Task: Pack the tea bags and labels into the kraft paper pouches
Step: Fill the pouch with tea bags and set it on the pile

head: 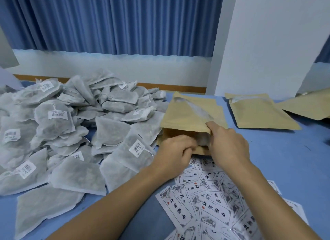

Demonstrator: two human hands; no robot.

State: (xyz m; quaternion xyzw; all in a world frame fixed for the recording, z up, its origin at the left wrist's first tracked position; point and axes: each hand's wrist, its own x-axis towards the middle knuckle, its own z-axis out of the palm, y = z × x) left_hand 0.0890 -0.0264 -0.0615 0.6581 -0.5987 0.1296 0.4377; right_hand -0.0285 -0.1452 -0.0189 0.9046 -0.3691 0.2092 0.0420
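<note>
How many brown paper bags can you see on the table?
3. The middle bag is pinched by the right hand; a second bag lies flat beside it; a third bag pokes in at the far right. More may hide underneath.

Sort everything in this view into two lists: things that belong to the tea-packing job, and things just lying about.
Job: open pouch, held by right hand, left hand at its mouth; tea bag pile; labels; spare pouches.
Just there: blue curtain; white wall; wooden skirting.
</note>
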